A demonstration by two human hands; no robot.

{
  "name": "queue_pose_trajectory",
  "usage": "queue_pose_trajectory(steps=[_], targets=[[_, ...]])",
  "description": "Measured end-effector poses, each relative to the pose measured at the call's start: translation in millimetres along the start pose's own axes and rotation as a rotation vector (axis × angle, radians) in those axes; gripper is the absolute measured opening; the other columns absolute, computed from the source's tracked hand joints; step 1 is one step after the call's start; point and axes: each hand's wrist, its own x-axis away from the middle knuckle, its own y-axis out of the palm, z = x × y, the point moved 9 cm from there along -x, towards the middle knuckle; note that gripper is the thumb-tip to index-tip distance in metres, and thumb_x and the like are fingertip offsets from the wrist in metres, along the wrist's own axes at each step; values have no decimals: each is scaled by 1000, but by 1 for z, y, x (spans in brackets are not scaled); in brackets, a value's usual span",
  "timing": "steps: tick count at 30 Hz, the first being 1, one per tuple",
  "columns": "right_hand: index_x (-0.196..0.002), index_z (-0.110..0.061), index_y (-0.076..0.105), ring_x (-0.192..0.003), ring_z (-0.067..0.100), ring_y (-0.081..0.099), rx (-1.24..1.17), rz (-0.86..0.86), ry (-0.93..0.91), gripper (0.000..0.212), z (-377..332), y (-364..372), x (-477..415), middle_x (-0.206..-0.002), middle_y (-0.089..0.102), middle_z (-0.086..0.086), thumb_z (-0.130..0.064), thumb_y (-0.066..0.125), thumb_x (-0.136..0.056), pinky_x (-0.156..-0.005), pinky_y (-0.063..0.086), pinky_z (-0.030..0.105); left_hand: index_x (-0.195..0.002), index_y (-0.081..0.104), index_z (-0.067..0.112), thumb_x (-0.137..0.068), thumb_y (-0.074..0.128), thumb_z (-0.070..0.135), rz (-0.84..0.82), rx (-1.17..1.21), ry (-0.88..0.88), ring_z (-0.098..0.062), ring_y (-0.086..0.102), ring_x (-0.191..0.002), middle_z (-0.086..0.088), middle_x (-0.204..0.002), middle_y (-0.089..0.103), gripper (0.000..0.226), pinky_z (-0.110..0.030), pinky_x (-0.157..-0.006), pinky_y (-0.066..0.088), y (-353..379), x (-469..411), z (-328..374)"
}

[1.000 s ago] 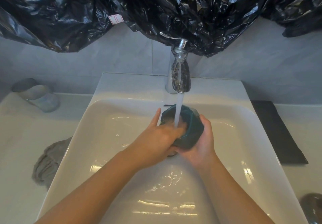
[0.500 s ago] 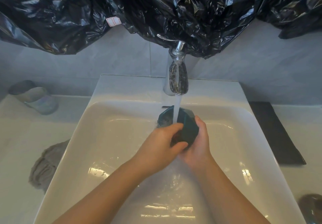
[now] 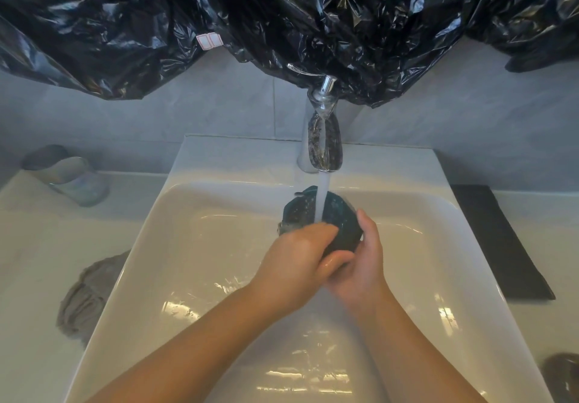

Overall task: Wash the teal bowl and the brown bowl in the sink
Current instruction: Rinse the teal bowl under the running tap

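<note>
L hand (image 3: pixel 300 261) slid over teal bowl (image 3: pixel 340 224) | R hand (image 3: pixel 363 265) cups | sink (image 3: pixel 194 239) roomy

The teal bowl (image 3: pixel 340 218) is held tilted over the white sink (image 3: pixel 194 246), directly under the running stream, which strikes its near edge. Faceted dark teal walls are seen, wet. It is gripped between both hands. A dark brownish object (image 3: pixel 560 374), blurred, possibly the brown bowl, lies on the counter at lower right.
</note>
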Motion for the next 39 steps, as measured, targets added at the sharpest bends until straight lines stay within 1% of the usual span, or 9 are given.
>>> queue_pose_trajectory(steps=[5,8,17,21,26,28,30,34,39], targets=[[-111,-10,73,-92,28,70,36,45,33,58,2,-5,-3,-108,71,16,-51,49,-78,-74,57,35,-81,68,21,-90,46,48,-56,-556,426,-20,64,-76,4,-77,66,37,-44,-100,37,-1,8,-2],[-120,-15,68,-97,29,70,58,39,56,59,7,-4,-5,-113,71,14,-52,48,-80,-78,56,42,-101,70,24,-87,43,64,-155,-783,345,-20,63,-105,2,-95,68,50,-63,-111,17,-3,2,-21],[-119,-17,70,-102,29,71,65,85,74,56,7,-10,-4,-116,72,14,-53,36,-92,-80,54,44,-139,43,19,-79,72,35,-166,-535,344,-26,43,-134,-4,-146,44,68,-67,-112,6,9,4,-6],[-131,-13,61,-111,33,64,21,89,63,64,8,-11,-5,-122,67,16,-55,34,-92,-87,51,44,-133,54,21,-76,74,16,-103,-364,328,-19,59,-118,2,-128,63,60,-62,-114,1,0,6,-1],[-129,-13,63,-112,35,63,-20,111,81,65,8,-12,-4,-122,68,18,-59,40,-89,-94,49,48,-78,68,14,-77,68,20,118,-420,421,-22,64,-64,0,-68,65,6,-54,-114,22,-8,15,-3],[-132,-15,61,-115,35,62,7,95,73,67,8,-9,-3,-126,66,18,-57,48,-81,-92,50,49,-72,65,15,-82,60,33,115,-533,419,-22,64,-69,-1,-71,64,21,-57,-112,22,-6,15,-10],[-134,-16,59,-114,34,62,17,64,66,67,8,-7,-5,-126,66,16,-55,49,-80,-88,52,50,-91,71,17,-86,47,54,8,-665,330,-22,64,-104,-3,-101,70,45,-63,-111,14,-2,8,-23],[-136,-14,58,-108,31,65,100,58,79,60,9,-8,-5,-121,67,14,-52,36,-95,-82,55,48,-143,38,19,-89,38,65,-129,-625,266,-19,37,-139,-3,-146,46,71,-71,-109,3,8,3,-29],[-123,-17,66,-100,28,70,172,107,57,54,6,-12,-2,-115,71,11,-51,35,-96,-78,56,45,-146,5,24,-88,56,53,-238,-562,172,-26,43,-134,-8,-149,40,83,-70,-110,1,19,1,-28]])
